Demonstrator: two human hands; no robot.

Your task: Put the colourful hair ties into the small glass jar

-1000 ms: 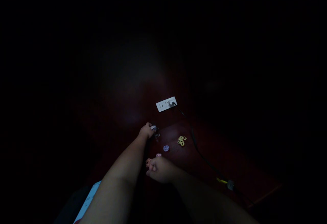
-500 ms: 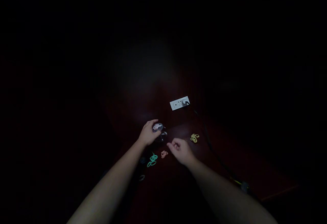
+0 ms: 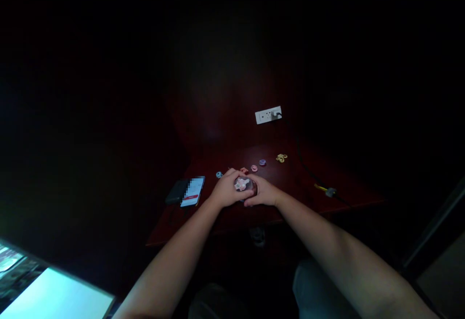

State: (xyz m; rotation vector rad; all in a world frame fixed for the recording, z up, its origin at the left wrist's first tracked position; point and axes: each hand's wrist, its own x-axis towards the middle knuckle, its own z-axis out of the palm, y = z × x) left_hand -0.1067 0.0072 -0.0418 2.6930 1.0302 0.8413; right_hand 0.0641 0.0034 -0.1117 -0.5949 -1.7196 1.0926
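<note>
A small round clear container (image 3: 241,183) with a pale pink-and-white label on top is held between my two hands, close to the table's front edge. My left hand (image 3: 225,189) wraps its left side, thumb across the front. Around the right side curls my right hand (image 3: 266,192), its thumb near the left one. Just beyond the hands lie small piles of elastic bands: blue bands (image 3: 219,175), orange-red bands (image 3: 244,170), pink bands (image 3: 254,168), purple bands (image 3: 262,163) and yellow bands (image 3: 281,158). My fingers hide most of the container's sides.
On the dark red table (image 3: 298,183), a lit phone (image 3: 193,191) lies left beside a dark flat object (image 3: 176,191). A white wall socket (image 3: 268,115) holds a plug with a dark cable. A yellow strip (image 3: 320,187) lies at right. A bright panel (image 3: 58,295) shows lower left.
My right hand has moved from beside the container onto it, joining my left. The view has shifted, bringing the phone and table edge into sight. The green bands no longer show.
</note>
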